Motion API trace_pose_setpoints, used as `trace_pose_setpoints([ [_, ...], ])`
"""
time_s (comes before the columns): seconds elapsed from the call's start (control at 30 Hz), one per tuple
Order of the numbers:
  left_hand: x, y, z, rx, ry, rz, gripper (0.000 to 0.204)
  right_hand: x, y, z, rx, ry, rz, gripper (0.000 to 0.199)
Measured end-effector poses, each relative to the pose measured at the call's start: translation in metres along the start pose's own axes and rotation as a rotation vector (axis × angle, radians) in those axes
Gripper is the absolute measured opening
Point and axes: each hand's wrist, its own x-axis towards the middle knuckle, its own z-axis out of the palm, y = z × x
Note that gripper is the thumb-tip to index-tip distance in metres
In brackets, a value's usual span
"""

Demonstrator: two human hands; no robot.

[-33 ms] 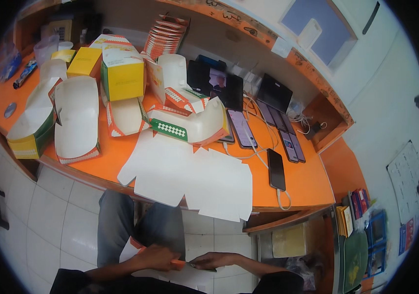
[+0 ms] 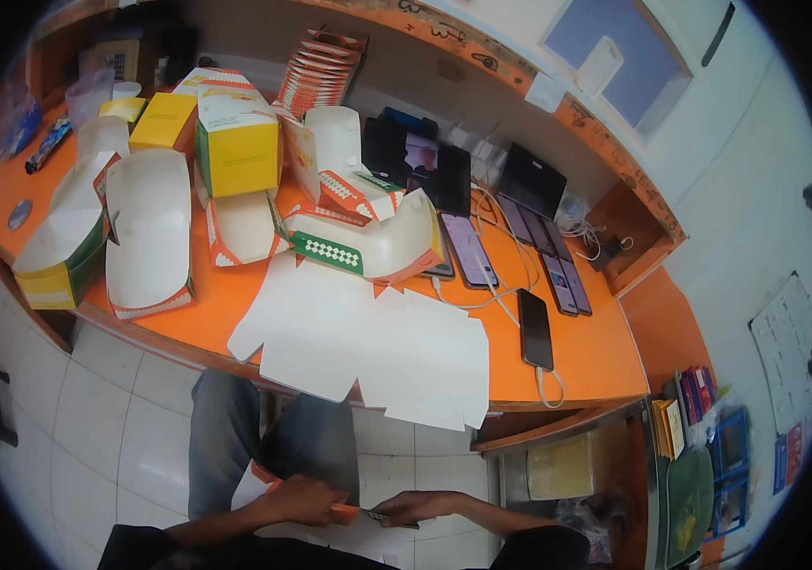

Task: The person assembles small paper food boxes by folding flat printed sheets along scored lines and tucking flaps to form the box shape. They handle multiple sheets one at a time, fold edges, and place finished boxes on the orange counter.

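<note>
A cardboard food carton (image 2: 252, 483), white inside with red-orange edges, lies across my lap, mostly covered by my hands and forearms. My left hand (image 2: 306, 501) is closed around a part of it, and an orange edge shows by the fingertips. Just to the right, my right hand (image 2: 414, 506) pinches a dark, light-patterned strip that looks like the carton's side flap. Beyond my knees, flat white carton blanks (image 2: 377, 347) hang over the desk's front edge.
On the orange desk (image 2: 596, 366) stand several folded cartons (image 2: 150, 228), a yellow box (image 2: 245, 160) and stacked red-white cartons (image 2: 316, 71). A phone (image 2: 535, 328) on a cable lies at the right, near more phones (image 2: 468, 249). Shelves with a tub (image 2: 563, 465) are at lower right.
The fingers of my right hand have shifted slightly, and more of the patterned strip shows between my hands. All else looks the same.
</note>
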Motion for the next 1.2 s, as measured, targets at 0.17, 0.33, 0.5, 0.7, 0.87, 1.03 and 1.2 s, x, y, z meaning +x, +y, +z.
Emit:
trace_pose_setpoints([
  [0.17, -0.003, -0.004, 0.000, 0.069, -0.016, -0.018, 0.047, 0.011, -0.010, -0.002, -0.348, 0.002, 0.075, 0.058],
  [0.33, -0.009, 0.001, 0.000, 0.091, 0.001, -0.013, 0.047, 0.002, 0.000, -0.004, 0.413, -0.065, 0.026, 0.063],
  [0.5, -0.007, -0.001, 0.002, 0.058, -0.029, -0.007, 0.049, 0.008, -0.003, 0.003, 0.070, -0.072, -0.111, 0.064],
  [0.7, -0.007, -0.009, 0.001, 0.038, -0.041, -0.020, 0.052, 0.032, -0.001, 0.031, -0.337, 0.315, -0.138, 0.048],
  [0.87, -0.001, -0.015, 0.004, 0.050, -0.074, -0.084, 0.054, 0.055, 0.010, 0.047, -0.434, 0.681, -0.133, 0.037],
  [1.03, 0.010, -0.016, 0.003, -0.099, -0.126, -0.035, 0.055, 0.055, -0.003, 0.037, -0.442, 0.633, -0.165, 0.041],
  [1.2, 0.015, -0.015, 0.007, -0.123, -0.020, -0.046, 0.051, 0.030, -0.034, 0.010, -0.318, 0.323, -0.112, 0.044],
])
